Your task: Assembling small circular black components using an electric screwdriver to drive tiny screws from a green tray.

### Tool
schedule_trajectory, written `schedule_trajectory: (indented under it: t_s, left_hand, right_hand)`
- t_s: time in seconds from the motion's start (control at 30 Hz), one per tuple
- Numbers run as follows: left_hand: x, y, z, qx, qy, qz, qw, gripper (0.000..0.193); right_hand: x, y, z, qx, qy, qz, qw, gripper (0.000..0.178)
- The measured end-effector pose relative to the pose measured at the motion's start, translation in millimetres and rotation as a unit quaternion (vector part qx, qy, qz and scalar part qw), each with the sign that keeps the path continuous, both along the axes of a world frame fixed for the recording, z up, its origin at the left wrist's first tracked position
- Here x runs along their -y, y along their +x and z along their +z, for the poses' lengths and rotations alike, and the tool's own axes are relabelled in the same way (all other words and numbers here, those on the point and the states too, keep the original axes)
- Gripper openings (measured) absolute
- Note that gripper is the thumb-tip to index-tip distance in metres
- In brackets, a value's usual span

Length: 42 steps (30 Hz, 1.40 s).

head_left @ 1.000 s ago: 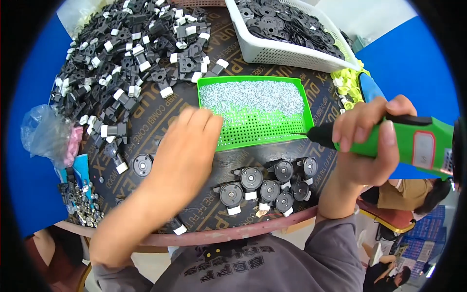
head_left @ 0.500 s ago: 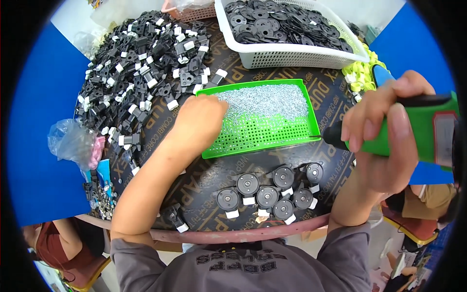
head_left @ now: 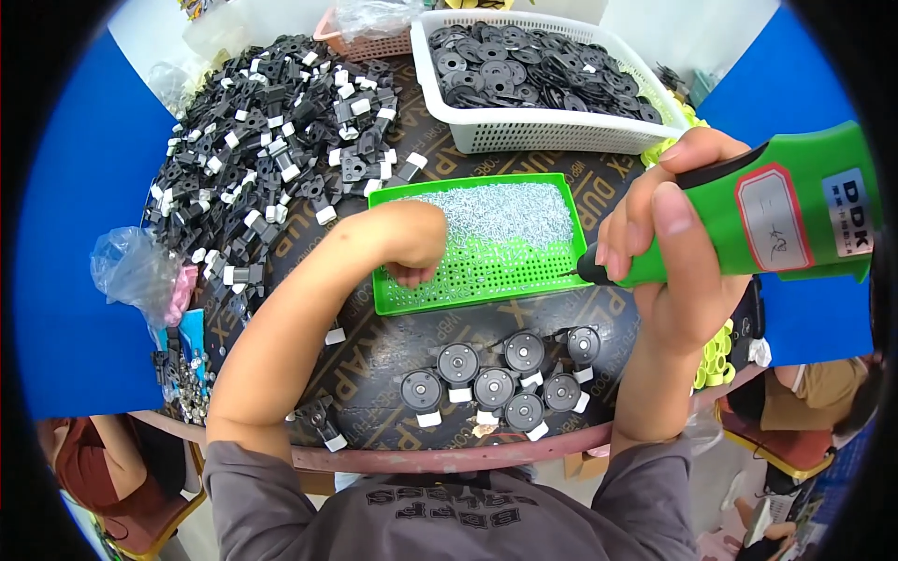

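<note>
Head view, entry from the grip outward. Left hand is curled, fingertips pressed down into the near-left part of the green perforated tray, pinching at the small silver screws; whether a screw is actually between the fingers cannot be told, since the fingertips are turned under. Right hand is wrapped fully closed around the green electric screwdriver, dark nose pointing left, tip just beside the tray's right edge.

Change over the last 1 s: the left hand was spread flat over the tray's left side, then bunched; it now sits in a tight pinch slightly farther right. The screwdriver has come closer to the camera and looms larger, with its tip kept by the tray. Judgement: screw pickup is in progress, driving has not resumed.

Near the tray, toward the table edge, lie 7 round black disc assemblies with white tabs in 2 loose rows, untouched by either hand. 1 black bracket lies alone, near left. Far left, a large heap of black-and-white brackets. Far right, a white basket of black discs. Crumpled clear bag at the left table edge.
</note>
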<state>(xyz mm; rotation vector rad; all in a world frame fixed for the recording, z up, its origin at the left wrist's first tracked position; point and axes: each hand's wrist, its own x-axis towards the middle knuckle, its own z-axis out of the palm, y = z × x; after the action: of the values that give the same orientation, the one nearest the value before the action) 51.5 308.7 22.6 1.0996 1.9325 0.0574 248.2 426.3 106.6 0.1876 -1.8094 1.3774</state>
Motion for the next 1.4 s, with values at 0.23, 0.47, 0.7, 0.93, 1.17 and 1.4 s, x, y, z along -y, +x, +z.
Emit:
schedule_trajectory:
  t_s: [0.23, 0.47, 0.7, 0.93, 1.17, 1.4]
  left_hand:
    - [-31, 23, -4, 0.314, 0.133, 0.042, 0.939, 0.035]
    - [-18, 1, 34, 0.081, -0.101, -0.012, 0.991, 0.035]
    - [-26, 17, -21, 0.369, 0.172, 0.091, 0.909, 0.034]
    - [-24, 17, -26, 0.256, 0.383, -0.017, 0.887, 0.04]
    - [2, 5, -43, 0.086, 0.444, -0.126, 0.883, 0.053]
    - [36, -2, -23, 0.135, 0.404, -0.067, 0.902, 0.051]
  right_hand:
    - [1, -4, -3, 0.006, 0.03, -0.046, 0.998, 0.025]
    - [1, -5, -2, 0.009, 0.009, -0.041, 0.999, 0.025]
    - [5, -13, -14, 0.042, 0.024, -0.052, 0.997, 0.024]
    - [9, -16, -15, 0.028, -0.014, -0.027, 0.999, 0.023]
    - [5, -16, -15, 0.024, -0.031, -0.031, 0.999, 0.022]
    - [1, -15, -11, 0.028, -0.026, -0.048, 0.998, 0.021]
